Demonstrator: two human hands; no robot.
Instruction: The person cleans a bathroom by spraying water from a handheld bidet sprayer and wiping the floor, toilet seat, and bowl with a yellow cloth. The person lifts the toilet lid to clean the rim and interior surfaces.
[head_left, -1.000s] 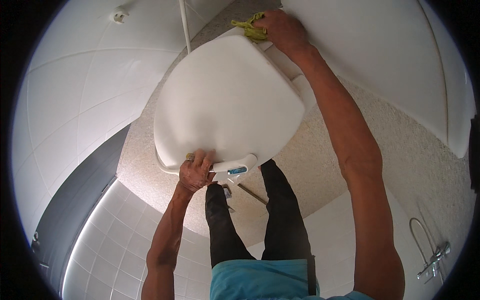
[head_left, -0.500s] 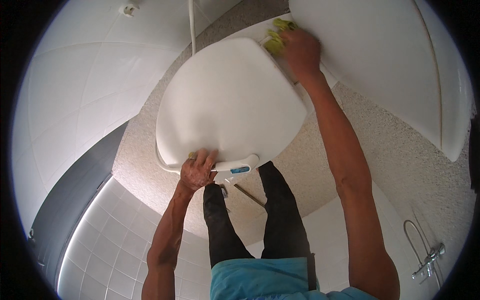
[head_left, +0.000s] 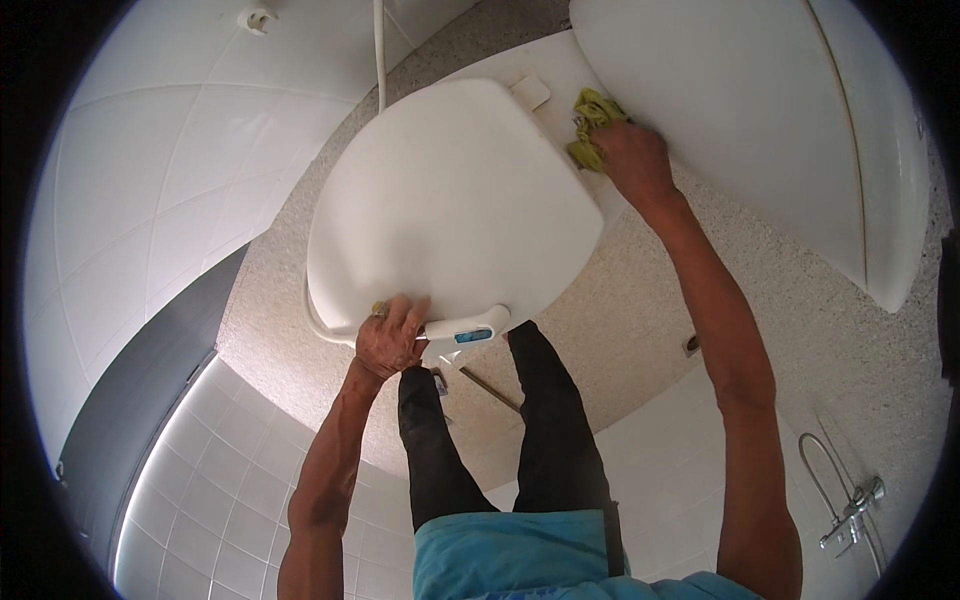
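Observation:
A white toilet lid [head_left: 450,200] lies lowered in the middle of the view. At its near edge my left hand [head_left: 392,338] is closed around a white handled thing with a blue label [head_left: 475,334]; its exact kind is unclear. The fingertips of that hand rest against the lid, and something small and yellowish [head_left: 379,310] shows at one finger. My right hand [head_left: 635,160] reaches to the far right and grips a crumpled yellow-green cloth [head_left: 597,110]. The cloth lies against the white ledge [head_left: 565,70] between lid and tank, beside a pale hinge piece [head_left: 531,92].
The white toilet tank [head_left: 740,110] rises at the upper right. A thin white pipe [head_left: 380,50] runs along the tiled wall [head_left: 150,160] at the left. A grey door [head_left: 150,370] stands at lower left, a shower tap [head_left: 853,512] at lower right. Speckled floor [head_left: 590,330] surrounds the toilet.
My right hand has moved the cloth rightward and nearer along the ledge, uncovering the hinge piece. My left hand keeps its place at the lid's edge.

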